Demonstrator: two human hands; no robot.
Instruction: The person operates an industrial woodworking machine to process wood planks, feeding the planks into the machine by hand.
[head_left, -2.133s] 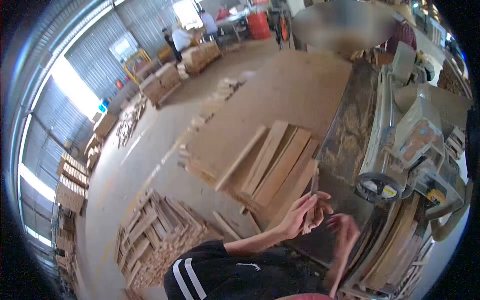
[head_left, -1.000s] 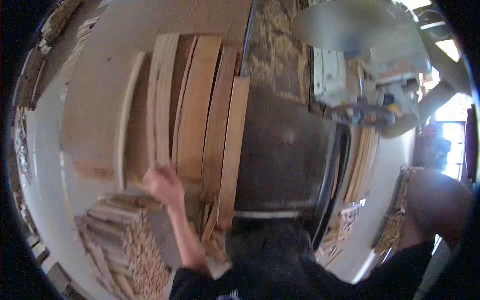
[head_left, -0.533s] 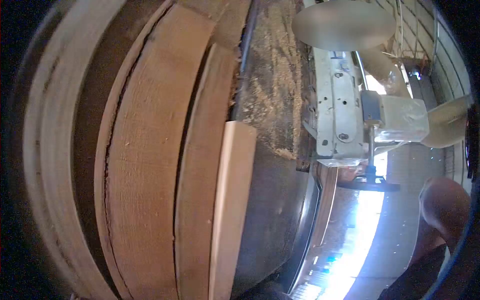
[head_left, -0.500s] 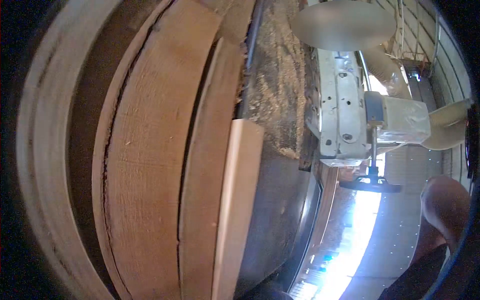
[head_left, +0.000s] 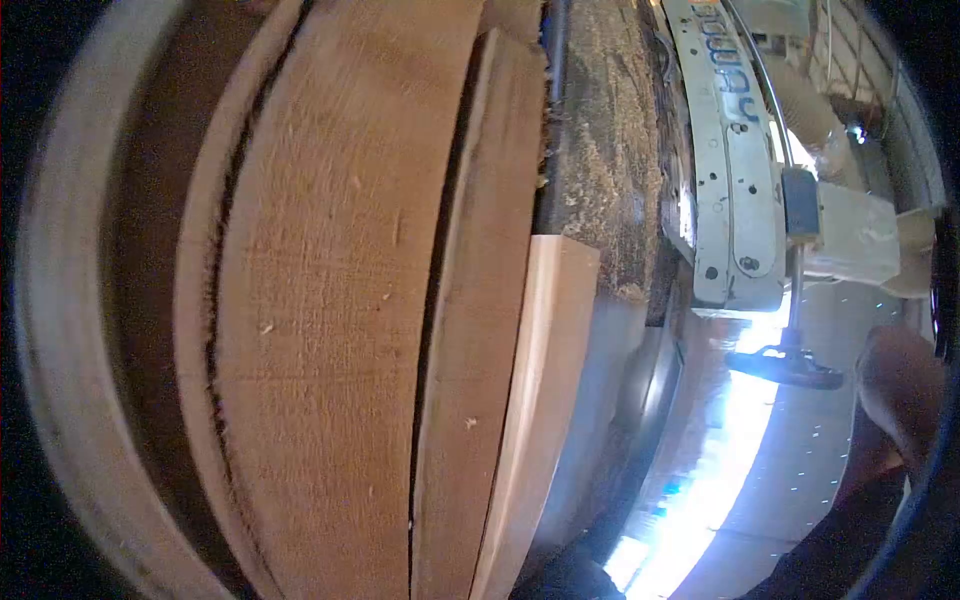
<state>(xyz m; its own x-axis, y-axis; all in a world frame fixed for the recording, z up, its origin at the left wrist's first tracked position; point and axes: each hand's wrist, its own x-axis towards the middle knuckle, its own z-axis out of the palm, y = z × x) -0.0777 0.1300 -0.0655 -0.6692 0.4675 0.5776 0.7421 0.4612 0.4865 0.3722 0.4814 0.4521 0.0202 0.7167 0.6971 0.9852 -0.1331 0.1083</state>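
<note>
A bare, blurred limb, apparently my right hand or wrist, shows at the far right edge beside a dark sleeve. Its fingers cannot be made out, nor whether anything is held. My left hand is out of view. The picture is turned on its side. Wide sawn wooden boards fill the left and middle. A narrower board lies alongside them, and a pale squared strip of wood rests against that one.
Sawdust covers a dark machine bed beyond the strip. A white machine housing with blue lettering stands past it, with a black handwheel on a shaft. Bright daylight enters behind. A pale beam runs along the left edge.
The camera view has shifted, so the boards and machine sit further right. The person at the top is out of frame. The limb at the right edge stays nearly in place.
</note>
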